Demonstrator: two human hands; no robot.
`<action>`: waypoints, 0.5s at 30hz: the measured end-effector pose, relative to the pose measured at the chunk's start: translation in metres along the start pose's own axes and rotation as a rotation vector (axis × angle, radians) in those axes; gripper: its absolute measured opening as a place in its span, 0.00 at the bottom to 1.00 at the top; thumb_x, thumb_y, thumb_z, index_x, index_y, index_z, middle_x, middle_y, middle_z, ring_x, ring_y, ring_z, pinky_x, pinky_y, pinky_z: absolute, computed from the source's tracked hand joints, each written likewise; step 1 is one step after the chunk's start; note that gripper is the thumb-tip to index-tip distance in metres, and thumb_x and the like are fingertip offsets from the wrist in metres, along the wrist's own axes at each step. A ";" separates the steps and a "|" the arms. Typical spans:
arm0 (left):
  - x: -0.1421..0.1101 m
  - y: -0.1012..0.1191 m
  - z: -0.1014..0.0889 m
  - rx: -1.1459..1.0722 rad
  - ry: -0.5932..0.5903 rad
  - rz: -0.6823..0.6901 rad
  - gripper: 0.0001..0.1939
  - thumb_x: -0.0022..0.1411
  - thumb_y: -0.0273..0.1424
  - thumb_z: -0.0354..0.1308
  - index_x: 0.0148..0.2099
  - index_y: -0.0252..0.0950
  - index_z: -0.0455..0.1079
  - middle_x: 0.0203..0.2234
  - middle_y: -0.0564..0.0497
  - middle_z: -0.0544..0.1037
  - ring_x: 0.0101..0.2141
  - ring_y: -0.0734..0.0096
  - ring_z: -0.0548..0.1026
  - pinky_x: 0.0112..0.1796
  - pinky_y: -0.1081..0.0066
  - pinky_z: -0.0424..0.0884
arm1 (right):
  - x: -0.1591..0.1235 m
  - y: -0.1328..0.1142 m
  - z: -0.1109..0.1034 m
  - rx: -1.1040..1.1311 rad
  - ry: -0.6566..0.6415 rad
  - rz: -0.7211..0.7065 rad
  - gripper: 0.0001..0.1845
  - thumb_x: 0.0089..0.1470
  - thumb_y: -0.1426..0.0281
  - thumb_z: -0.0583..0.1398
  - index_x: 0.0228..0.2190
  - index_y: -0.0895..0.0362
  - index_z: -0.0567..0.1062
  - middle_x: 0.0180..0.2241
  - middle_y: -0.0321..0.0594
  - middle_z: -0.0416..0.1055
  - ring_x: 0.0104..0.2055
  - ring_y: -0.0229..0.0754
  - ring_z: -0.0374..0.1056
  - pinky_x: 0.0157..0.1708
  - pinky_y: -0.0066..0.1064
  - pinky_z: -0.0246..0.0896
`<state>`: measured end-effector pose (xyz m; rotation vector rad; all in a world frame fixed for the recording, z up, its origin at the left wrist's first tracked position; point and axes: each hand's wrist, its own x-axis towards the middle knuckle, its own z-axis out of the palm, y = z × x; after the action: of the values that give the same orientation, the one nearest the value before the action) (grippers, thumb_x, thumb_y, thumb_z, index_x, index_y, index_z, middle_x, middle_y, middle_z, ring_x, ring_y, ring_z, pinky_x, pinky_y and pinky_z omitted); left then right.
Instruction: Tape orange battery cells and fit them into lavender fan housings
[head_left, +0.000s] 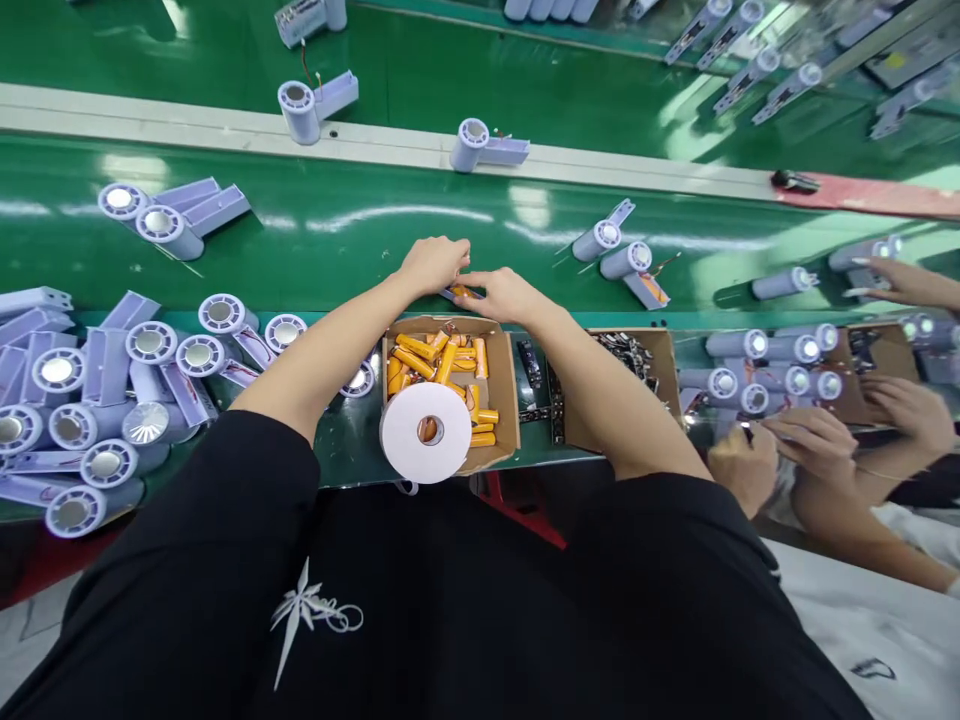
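My left hand (pixel 437 264) and my right hand (pixel 501 294) meet over the green belt, fingers closed around one small work piece. Between them shows a bit of a lavender plastic housing (pixel 448 293) with an orange battery (pixel 466 292) in it; my fingers hide most of it. Just below my hands stands a cardboard box (pixel 510 400) of orange cylindrical batteries (pixel 448 362). A white tape roll (pixel 409 440) rests over the front of that box. Under my right forearm is a second box (pixel 664 350) with small dark parts.
Lavender fan-like housings (pixel 82 425) with round heads are heaped at left. More housings (pixel 469 145) lie along the pale rail (pixel 382 140) and on the green belt (pixel 360 215). At right, other people's hands (pixel 814 440) work near another group of housings (pixel 795 348).
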<state>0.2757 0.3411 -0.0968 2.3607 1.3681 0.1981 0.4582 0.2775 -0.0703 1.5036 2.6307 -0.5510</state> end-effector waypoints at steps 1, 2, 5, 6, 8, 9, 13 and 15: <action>0.001 0.001 0.001 -0.001 0.005 -0.005 0.20 0.77 0.37 0.53 0.60 0.36 0.80 0.52 0.35 0.85 0.55 0.45 0.81 0.56 0.55 0.71 | 0.004 -0.002 0.000 -0.065 -0.044 0.010 0.26 0.68 0.61 0.59 0.61 0.55 0.82 0.56 0.50 0.83 0.51 0.54 0.80 0.54 0.41 0.70; 0.002 0.003 0.002 -0.004 0.006 -0.009 0.20 0.77 0.37 0.52 0.60 0.36 0.80 0.52 0.34 0.85 0.55 0.45 0.81 0.56 0.54 0.71 | 0.007 -0.004 0.000 -0.128 -0.079 0.025 0.26 0.68 0.60 0.59 0.61 0.56 0.82 0.57 0.52 0.82 0.53 0.56 0.80 0.54 0.42 0.70; 0.005 0.005 0.001 -0.013 -0.001 -0.014 0.20 0.77 0.38 0.51 0.60 0.37 0.80 0.52 0.35 0.84 0.55 0.45 0.81 0.56 0.54 0.71 | 0.016 -0.014 -0.004 -0.251 -0.116 0.074 0.26 0.68 0.58 0.59 0.60 0.56 0.82 0.58 0.56 0.81 0.55 0.60 0.78 0.52 0.44 0.71; 0.005 0.007 -0.001 -0.019 -0.003 -0.024 0.20 0.77 0.38 0.52 0.60 0.38 0.80 0.53 0.35 0.84 0.56 0.45 0.81 0.56 0.54 0.71 | 0.019 -0.017 -0.006 -0.268 -0.125 0.088 0.26 0.68 0.57 0.59 0.60 0.56 0.82 0.57 0.57 0.81 0.55 0.61 0.78 0.51 0.44 0.71; 0.003 0.011 -0.006 -0.051 -0.019 -0.072 0.19 0.77 0.37 0.52 0.60 0.38 0.79 0.54 0.35 0.83 0.58 0.45 0.79 0.58 0.54 0.70 | 0.021 -0.020 -0.014 -0.259 -0.167 0.093 0.27 0.67 0.55 0.60 0.60 0.56 0.82 0.54 0.56 0.83 0.54 0.61 0.79 0.51 0.44 0.71; 0.000 0.015 -0.010 -0.071 -0.027 -0.103 0.19 0.77 0.37 0.52 0.60 0.38 0.79 0.55 0.35 0.83 0.59 0.45 0.79 0.59 0.54 0.69 | 0.020 -0.018 -0.019 -0.223 -0.198 0.075 0.28 0.67 0.54 0.61 0.60 0.55 0.82 0.53 0.54 0.84 0.53 0.60 0.80 0.51 0.44 0.71; -0.011 0.033 -0.029 -0.099 -0.015 -0.201 0.20 0.79 0.33 0.49 0.64 0.35 0.74 0.56 0.31 0.82 0.58 0.47 0.80 0.58 0.54 0.71 | 0.005 0.016 -0.043 0.052 -0.098 0.011 0.29 0.67 0.53 0.58 0.63 0.52 0.80 0.60 0.46 0.82 0.60 0.55 0.78 0.61 0.45 0.70; -0.013 0.041 -0.037 -0.104 0.001 -0.210 0.21 0.80 0.32 0.47 0.66 0.33 0.73 0.55 0.30 0.83 0.56 0.48 0.82 0.55 0.56 0.73 | -0.006 0.054 -0.050 0.072 0.249 0.197 0.32 0.68 0.55 0.56 0.65 0.55 0.78 0.66 0.52 0.76 0.68 0.59 0.72 0.68 0.53 0.65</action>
<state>0.2902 0.3217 -0.0449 2.1155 1.5548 0.2044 0.5128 0.3145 -0.0368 1.9428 2.6149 -0.4738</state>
